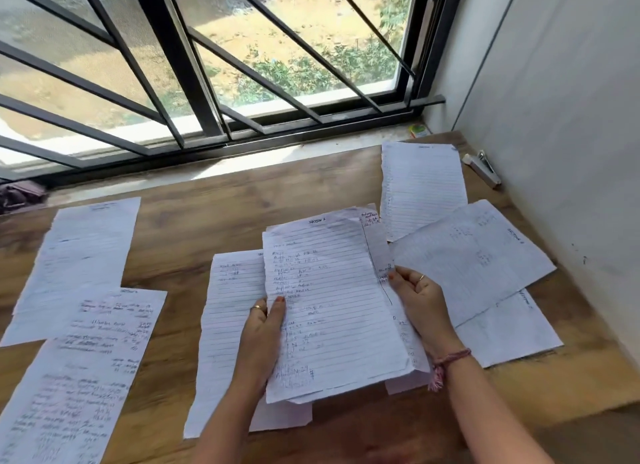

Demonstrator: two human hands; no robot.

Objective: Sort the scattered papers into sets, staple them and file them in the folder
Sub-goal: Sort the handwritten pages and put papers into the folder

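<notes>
Papers lie scattered over a wooden tabletop [214, 221] that butts against a window with black metal bars [194, 93] at its far edge and a grey-white wall [571, 152] on the right. Far right corner: a stapler [482, 167] beside the wall, and a small green-and-yellow item [418, 130] on the sill (can't tell what it is).

Held stack [329, 307]: lined sheets, handwritten, top page headed "SECTION 1"; the rest of the writing is too small to read. It sits lifted over the near-middle of the tabletop, overlapping a mostly blank lined sheet [228, 325] lying below it.

Left hand [263, 332] grips the stack's left edge, thumb on top, fingers underneath, ring visible. Right hand [420, 301] pinches the right edge, thumb on the front, ring on one finger, braided thread at the wrist.

Two sheets [86, 290] lie at the left edge, the nearer one densely written. Three more sheets [467, 255] overlap by the right edge; their headings are illegible.
</notes>
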